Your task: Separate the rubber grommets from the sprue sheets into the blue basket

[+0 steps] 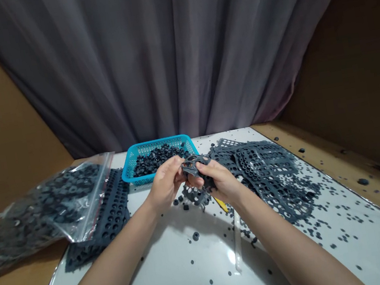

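Observation:
Both hands meet over the middle of the white table, holding a bent dark rubber sheet with holes point(193, 161). My left hand point(167, 179) pinches its left edge. My right hand point(217, 176) grips the other side, thumb on top. Part of the sheet hangs below the fingers. Just behind my left hand stands a blue plastic basket point(125, 175) with many small black rubber pieces point(152, 160) in it. Below my right hand lies a yellow tool point(221, 204), partly hidden, and a white stick point(238, 246).
A zip bag of dark pieces point(71, 196) rests on stacked perforated sheets point(112, 209) at left. More punched sheets point(266, 163) lie at right. Small black discs point(343, 233) litter the white table point(169, 277). A grey curtain point(147, 62) and cardboard walls point(0, 120) surround it.

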Demonstrator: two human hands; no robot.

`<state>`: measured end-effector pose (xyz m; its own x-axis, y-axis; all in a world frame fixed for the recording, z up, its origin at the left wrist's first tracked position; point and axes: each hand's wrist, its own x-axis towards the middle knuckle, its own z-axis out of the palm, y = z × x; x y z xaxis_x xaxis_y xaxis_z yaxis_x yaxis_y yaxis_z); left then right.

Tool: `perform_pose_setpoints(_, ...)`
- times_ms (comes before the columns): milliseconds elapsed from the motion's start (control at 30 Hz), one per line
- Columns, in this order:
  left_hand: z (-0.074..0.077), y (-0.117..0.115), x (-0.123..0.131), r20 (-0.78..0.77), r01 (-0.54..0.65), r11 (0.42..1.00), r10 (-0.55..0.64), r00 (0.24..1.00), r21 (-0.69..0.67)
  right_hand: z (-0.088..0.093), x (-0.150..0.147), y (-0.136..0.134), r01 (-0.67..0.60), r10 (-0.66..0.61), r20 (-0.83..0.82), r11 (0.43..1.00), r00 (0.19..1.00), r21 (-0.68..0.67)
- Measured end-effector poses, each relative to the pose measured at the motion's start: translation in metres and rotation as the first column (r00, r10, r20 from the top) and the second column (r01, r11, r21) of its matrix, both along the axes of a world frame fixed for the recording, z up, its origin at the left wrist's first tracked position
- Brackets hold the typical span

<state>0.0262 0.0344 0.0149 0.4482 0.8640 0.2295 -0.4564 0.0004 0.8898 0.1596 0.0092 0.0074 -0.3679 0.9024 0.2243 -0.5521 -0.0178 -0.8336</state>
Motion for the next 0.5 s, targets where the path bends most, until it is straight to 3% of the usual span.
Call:
perform_pose_setpoints(167, 0.019, 0.016, -0.026, 0.030, -0.084, 0.994, 0.083, 0.996, 0.069, 0.007, 0.011, 0.000, 0.029, -0.029, 0.023, 0.999, 0.999, -0.021)
perform_pose_setpoints(267, 0.029, 0.022, -0.043, -0.179, -0.054, 0.992, 0.074, 0.981, 0.113, 0.010, 0.017, -0.002, -0.039, 0.055, 0.162, 0.994, 0.985, -0.100)
perform_pose_setpoints(400, 0.036, 0.017, -0.049, -0.511, 0.008, 0.991, 0.060, 0.857, 0.130, 0.014, 0.015, -0.005, -0.139, 0.186, 0.265, 0.973, 0.946, -0.186)
perform_pose_setpoints(500, 0.038, 0.010, -0.046, -0.613, 0.012, 0.989, 0.081, 0.786, 0.146, 0.014, 0.012, -0.006, -0.160, 0.208, 0.315, 0.972, 0.926, -0.171)
